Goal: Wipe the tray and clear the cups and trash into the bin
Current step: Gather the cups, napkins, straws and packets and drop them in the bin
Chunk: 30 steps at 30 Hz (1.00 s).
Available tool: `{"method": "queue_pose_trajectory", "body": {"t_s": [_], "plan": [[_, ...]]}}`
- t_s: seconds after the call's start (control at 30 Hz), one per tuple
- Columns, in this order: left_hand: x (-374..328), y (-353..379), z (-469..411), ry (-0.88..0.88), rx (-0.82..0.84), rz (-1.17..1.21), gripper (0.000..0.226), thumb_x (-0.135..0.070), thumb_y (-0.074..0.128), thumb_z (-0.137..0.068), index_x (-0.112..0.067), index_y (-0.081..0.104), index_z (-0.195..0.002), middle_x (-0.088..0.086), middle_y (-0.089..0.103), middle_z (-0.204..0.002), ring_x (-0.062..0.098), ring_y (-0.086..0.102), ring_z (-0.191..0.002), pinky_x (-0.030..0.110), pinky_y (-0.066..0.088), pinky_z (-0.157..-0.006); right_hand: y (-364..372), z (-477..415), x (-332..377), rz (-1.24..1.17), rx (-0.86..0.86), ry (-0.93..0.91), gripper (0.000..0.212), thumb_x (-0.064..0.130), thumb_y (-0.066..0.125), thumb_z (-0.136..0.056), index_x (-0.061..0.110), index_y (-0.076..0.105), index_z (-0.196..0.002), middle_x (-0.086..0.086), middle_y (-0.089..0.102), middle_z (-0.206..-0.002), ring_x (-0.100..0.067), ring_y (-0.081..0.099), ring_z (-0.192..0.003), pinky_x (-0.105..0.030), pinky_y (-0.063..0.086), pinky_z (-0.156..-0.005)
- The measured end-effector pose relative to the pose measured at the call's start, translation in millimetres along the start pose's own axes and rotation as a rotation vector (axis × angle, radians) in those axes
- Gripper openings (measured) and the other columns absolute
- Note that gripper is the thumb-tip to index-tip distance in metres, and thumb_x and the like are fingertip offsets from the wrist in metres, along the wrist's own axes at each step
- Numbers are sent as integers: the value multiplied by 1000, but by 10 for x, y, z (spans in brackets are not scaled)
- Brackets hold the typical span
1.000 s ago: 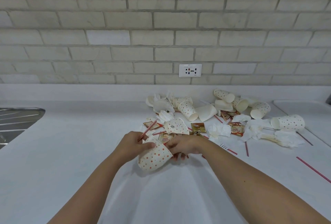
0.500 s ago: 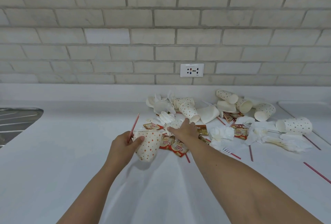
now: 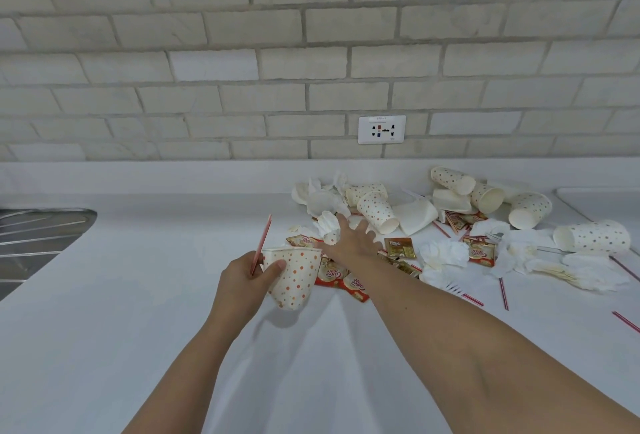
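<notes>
My left hand (image 3: 242,277) grips an upright dotted paper cup (image 3: 294,274) above the white counter, with a red straw (image 3: 261,246) pinched against its rim. My right hand (image 3: 349,239) reaches forward over the trash pile with fingers spread, above a small dotted cup (image 3: 330,236) and crumpled tissue (image 3: 327,222). Several dotted cups (image 3: 377,211) lie tipped over near the wall, among creamer sachets (image 3: 334,276), tissues (image 3: 443,253) and red straws (image 3: 504,293). A white tray (image 3: 602,203) shows at the far right edge.
A steel sink drainer (image 3: 38,236) sits at the left. The brick wall with a power socket (image 3: 381,129) backs the counter. More tipped cups (image 3: 592,236) and tissue lie to the right.
My left hand turned the dotted cup upright and lifted it with the straw. My right hand let go of the cup and reached forward over the pile, fingers spreading.
</notes>
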<state>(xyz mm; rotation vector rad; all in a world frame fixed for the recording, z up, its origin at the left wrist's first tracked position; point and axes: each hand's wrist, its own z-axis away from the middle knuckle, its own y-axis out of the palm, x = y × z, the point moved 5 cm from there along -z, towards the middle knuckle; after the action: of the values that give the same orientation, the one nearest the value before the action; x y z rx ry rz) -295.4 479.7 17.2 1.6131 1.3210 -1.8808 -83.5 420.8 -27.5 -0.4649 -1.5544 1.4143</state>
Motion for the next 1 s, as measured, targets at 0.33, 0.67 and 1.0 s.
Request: {"method": "queue_pose_trajectory", "body": {"t_s": [0.33, 0.67, 1.0], "plan": [[-26, 54, 43, 15, 27, 49, 27, -24, 63, -87, -17, 52, -63, 5, 44, -60, 19, 43, -62, 25, 35, -56, -204, 118, -124, -201, -42, 2, 70, 51, 59, -78, 27, 34, -139, -15, 38, -137, -34, 37, -127, -44, 33, -104], [-696, 1246, 353, 91, 292, 135, 11, -24, 57, -90, -23, 60, -79, -1, 66, -84, 19, 62, -82, 39, 53, -71, -1475, 977, -1179, 135, 53, -41, 69, 44, 72, -72, 30, 43, -133, -6, 38, -135, -29, 35, -128, -41, 30, -103], [-1483, 2942, 1633, 259, 805, 65, 24, -25, 52, -91, -2, 59, -95, 5, 61, -84, 19, 53, -69, 26, 36, -55, -2198, 2430, -2771, 434, 288, 288, 75, 41, 74, -72, 29, 38, -137, 2, 43, -131, -16, 43, -96, -27, 38, -70]]}}
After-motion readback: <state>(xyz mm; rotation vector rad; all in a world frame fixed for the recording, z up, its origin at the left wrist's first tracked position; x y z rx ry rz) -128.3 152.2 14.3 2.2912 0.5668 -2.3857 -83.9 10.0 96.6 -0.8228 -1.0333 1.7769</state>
